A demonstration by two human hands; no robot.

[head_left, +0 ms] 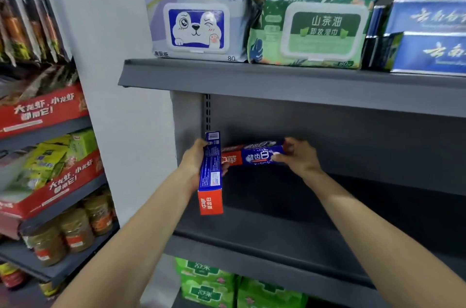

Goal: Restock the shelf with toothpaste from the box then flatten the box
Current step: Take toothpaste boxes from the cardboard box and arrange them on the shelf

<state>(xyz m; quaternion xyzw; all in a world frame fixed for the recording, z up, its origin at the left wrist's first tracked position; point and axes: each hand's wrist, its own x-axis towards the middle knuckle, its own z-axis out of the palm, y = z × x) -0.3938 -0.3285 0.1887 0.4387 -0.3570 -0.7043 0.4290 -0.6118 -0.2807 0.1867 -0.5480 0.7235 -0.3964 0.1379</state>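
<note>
My left hand (195,163) grips a blue and red toothpaste carton (211,174) held upright on end, at the left end of the dark grey middle shelf (290,239). My right hand (300,156) holds a second red and blue toothpaste carton (252,155) lying lengthwise, deep in the shelf near the back wall. Its left end is hidden behind the upright carton. The supply box is not in view.
The upper shelf (277,80) holds wet-wipe packs (199,25) and blue boxes (428,37) at the right. Green packs (209,282) sit below the middle shelf. A rack at the left carries snacks and jars (75,229). A white pillar (121,105) separates the two racks.
</note>
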